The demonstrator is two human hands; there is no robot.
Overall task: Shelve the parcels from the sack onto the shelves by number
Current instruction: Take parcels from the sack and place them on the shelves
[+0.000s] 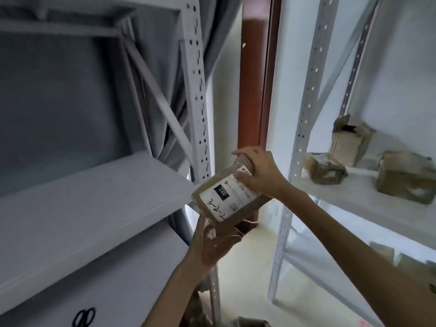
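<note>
A small brown cardboard parcel [226, 197] with a white label, printed "220" and a handwritten number, is held in the air between two shelf racks. My left hand [212, 244] supports it from below at its near end. My right hand [257, 171] grips its far top end. The bare grey shelf board [94, 204] of the left rack lies just left of the parcel. The right rack's white shelf [354, 192] is to the right. A brown edge at the bottom [250, 323] may be the sack; I cannot tell.
Three brown boxes sit on the right shelf: one opened at the back [349, 142], one small [325, 171], one larger [405, 178]. Perforated uprights [200, 128] [304, 114] frame the gap. A brown door frame [254, 86] and a grey curtain [160, 67] stand behind. Black scissors [83, 317] lie on the lower left shelf.
</note>
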